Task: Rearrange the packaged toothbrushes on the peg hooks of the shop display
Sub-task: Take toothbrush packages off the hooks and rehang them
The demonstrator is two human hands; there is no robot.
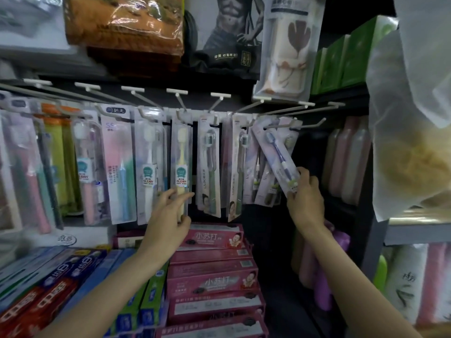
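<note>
A row of white peg hooks (220, 95) carries several packaged toothbrushes. My left hand (172, 212) holds the bottom of the pack with a yellow brush and a CLEAN label (180, 152), thumb in front and fingers behind it. The pack hangs straight from its hook. My right hand (305, 193) grips the lower end of a pack with a blue-purple brush (275, 152), which is tilted with its top toward the left, up near a peg at the right end of the row. Whether its top sits on the peg is hidden.
Green-brush packs (210, 164) hang between my hands, with pink, white and blue ones (122, 167) to the left. Pink toothpaste boxes (214, 272) and blue-red ones (61, 276) are stacked below. Towel packs (285, 45) hang above. Pink bottles (346, 162) stand at the right.
</note>
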